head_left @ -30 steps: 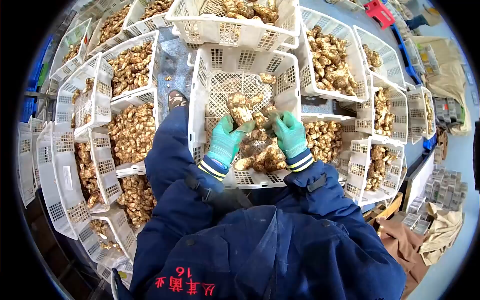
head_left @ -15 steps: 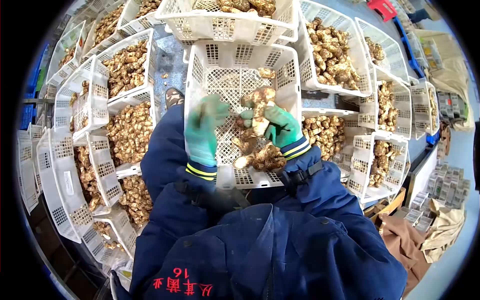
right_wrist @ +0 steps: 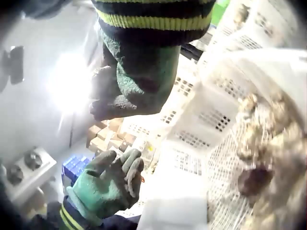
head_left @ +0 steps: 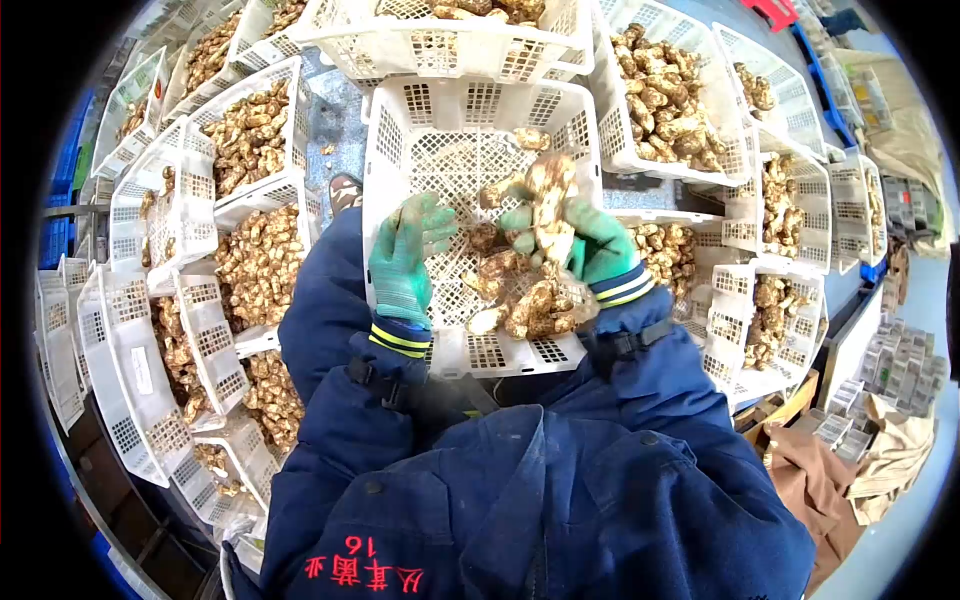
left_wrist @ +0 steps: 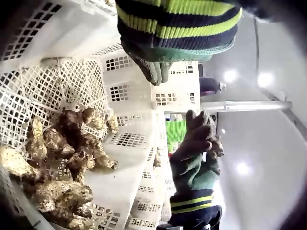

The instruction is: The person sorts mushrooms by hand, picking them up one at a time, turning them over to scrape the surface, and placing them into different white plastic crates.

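Note:
My right hand [head_left: 603, 243], in a green glove, grips a large brown-and-cream mushroom [head_left: 553, 200] above the white crate [head_left: 470, 362]. The mushroom stands upright, cap away from my body and pale stem toward it. To the left, my left hand [head_left: 408, 258], gloved too, holds nothing; its fingers are loosely bent over the crate's left side. Its palm faces the other hand in the right wrist view, where the left glove [right_wrist: 108, 184] shows whole. Several more mushrooms [head_left: 540, 308] lie in the near right part of the crate, and a small one [head_left: 531, 139] lies near its far wall.
Mushroom-filled crates surround me: one stacked higher just ahead [head_left: 440, 55], one at right [head_left: 670, 165], others on the left [head_left: 215, 240]. A red stool [head_left: 770, 12] is far off at upper right. Brown cloth [head_left: 815, 480] lies at lower right.
My left hand has come away from the mushrooms to the left. The right hand has lifted the large mushroom and moved it a little right, tipping it upright.

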{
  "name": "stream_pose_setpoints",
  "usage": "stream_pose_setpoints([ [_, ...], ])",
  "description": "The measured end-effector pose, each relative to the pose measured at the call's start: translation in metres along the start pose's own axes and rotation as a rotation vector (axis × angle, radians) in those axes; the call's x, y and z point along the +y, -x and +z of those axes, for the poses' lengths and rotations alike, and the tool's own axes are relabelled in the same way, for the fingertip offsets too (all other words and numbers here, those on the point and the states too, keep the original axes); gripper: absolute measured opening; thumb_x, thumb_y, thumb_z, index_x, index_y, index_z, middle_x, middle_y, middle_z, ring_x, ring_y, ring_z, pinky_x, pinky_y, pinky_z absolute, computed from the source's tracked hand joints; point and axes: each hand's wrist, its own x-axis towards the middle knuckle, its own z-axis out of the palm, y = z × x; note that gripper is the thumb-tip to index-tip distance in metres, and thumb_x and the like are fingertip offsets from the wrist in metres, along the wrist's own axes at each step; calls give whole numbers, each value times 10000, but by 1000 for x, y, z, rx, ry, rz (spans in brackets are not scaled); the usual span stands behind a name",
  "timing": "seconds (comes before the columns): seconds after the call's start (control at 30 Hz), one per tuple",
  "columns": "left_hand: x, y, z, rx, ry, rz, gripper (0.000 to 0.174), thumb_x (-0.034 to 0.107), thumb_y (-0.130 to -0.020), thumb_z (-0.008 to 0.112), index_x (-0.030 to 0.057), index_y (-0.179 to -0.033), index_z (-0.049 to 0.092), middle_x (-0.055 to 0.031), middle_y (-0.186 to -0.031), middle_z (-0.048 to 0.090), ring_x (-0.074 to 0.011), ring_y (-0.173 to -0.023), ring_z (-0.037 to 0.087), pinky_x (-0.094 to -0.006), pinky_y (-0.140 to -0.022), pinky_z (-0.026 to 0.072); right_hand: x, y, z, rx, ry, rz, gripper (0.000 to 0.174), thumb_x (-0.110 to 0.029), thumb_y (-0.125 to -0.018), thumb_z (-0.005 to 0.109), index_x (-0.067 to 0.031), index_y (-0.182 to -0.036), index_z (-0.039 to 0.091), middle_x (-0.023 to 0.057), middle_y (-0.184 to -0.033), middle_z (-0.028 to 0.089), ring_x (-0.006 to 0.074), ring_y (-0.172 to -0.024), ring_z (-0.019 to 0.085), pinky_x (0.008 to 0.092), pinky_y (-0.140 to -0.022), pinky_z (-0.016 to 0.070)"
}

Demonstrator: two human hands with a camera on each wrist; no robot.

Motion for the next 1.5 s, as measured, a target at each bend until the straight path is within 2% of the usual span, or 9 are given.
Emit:
stream_pose_setpoints([
  [0.23, 5, 0, 0, -15, -59, -55, 652, 481, -915, 469, -69, -1266, 457, -214, -1111, 601, -271, -930, 636, -335, -811, 511, -117, -104, -6, -248, 828, -576, 456, -302, -947, 480, -3, -1291, 459, 171, -1293, 509, 262, -1138, 547, 402, -932, 490],
  [0.37, 2, -2, -14, -39, -11, -85, 706, 545, -906, 398, -49, -1285, 445, -200, -1119, 601, -272, -971, 619, -353, -862, 480, -137, -142, 5, -54, 44, -155, 425, -336, -946, 477, -32, -1241, 448, 178, -1192, 518, 303, -1096, 526, 426, -962, 428],
  [0.43, 3, 2, -11, -6, 5, -51, 641, 493, -918, 422, -44, -1266, 471, -191, -1094, 615, -266, -937, 629, -342, -841, 488, -134, -131, -5, -375, 227, -254, 421, -233, -962, 472, -20, -1323, 432, 157, -1298, 510, 271, -1189, 505, 417, -983, 446],
  [0.5, 9, 6, -7, 24, -14, -20, 593, 454, -930, 426, -41, -1251, 487, -186, -1076, 623, -264, -916, 635, -337, -830, 492, -97, -105, -7, 60, 449, -242, 384, -242, -906, 562, -68, -1244, 512, 158, -1292, 512, 302, -1144, 536, 441, -988, 435],
  [0.6, 10, 4, -7, 47, 13, -62, 477, 357, -967, 392, -27, -1224, 513, -170, -1054, 636, -243, -884, 646, -317, -789, 506, 10, -65, -96, -303, 2536, -291, 439, -333, -900, 526, -123, -1283, 485, 172, -1259, 542, 322, -1156, 528, 433, -1013, 391],
  [0.77, -4, -1, -12, 7, 124, -134, 318, 200, -978, 450, -9, -1205, 527, -140, -999, 650, -198, -831, 652, -298, -721, 525, 108, -54, -88, 301, 2022, 640, 544, -395, -865, 564, -130, -1319, 426, 191, -1216, 537, 334, -1106, 551, 439, -929, 432],
  [0.93, -9, 6, -2, -34, 23, -294, 274, 86, -951, 494, 7, -1212, 521, -71, -1105, 590, -151, -996, 581, -230, -821, 486, 81, -63, -100, 297, 1144, 250, 304, -122, -804, 638, -80, -1105, 626, 59, -863, 652, 122, -721, 583, 273, -686, 486],
  [1.2, -8, 11, 18, -628, 569, -941, 363, 244, -960, 428, -18, -1208, 474, -247, -1175, 569, -361, -958, 629, -399, -743, 544, 23, -22, -5, -6, 226, -55, 745, -125, -724, 684, 29, -1368, 344, 195, -1272, 514, 126, -937, 608, 193, -822, 476],
  [1.5, -30, 31, 10, -475, -12, -330, 358, 312, -918, 563, -29, -1018, 602, -70, -784, 606, -111, -574, 550, -229, -473, 416, 60, 3, 19, 314, 225, -44, 238, -139, -871, 614, 29, -1030, 557, 106, -974, 658, 145, -785, 614, 258, -683, 503],
])
